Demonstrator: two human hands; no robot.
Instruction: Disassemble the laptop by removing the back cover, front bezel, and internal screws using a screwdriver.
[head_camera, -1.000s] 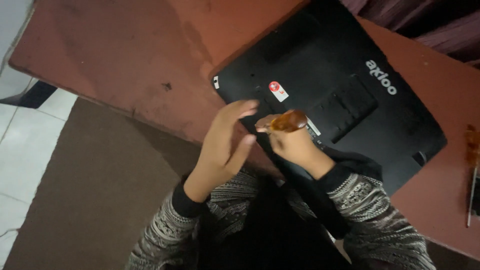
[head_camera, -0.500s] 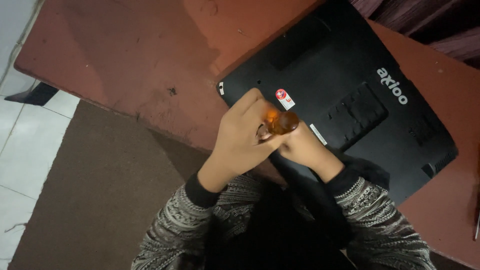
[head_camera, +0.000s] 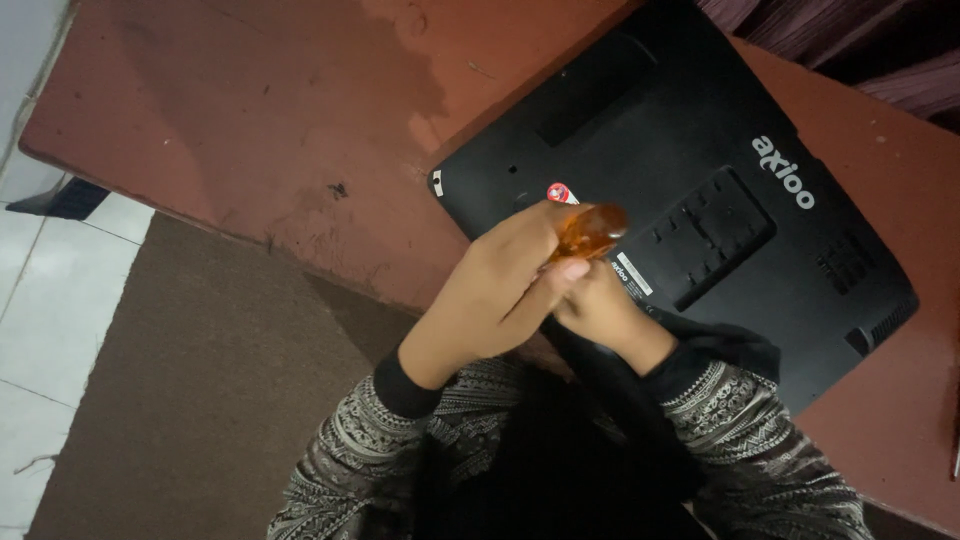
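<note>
While both hands grip it, the translucent amber screwdriver handle glows; left hand fingers clamped on it, right hand wrapped below.

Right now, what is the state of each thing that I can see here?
laptop: closed, lying bottom side up on the table.
amber handle: held up between both hands, above the laptop.
left hand: closed around the amber handle.
right hand: gripping under the handle.
table: reddish, worn surface.
</note>
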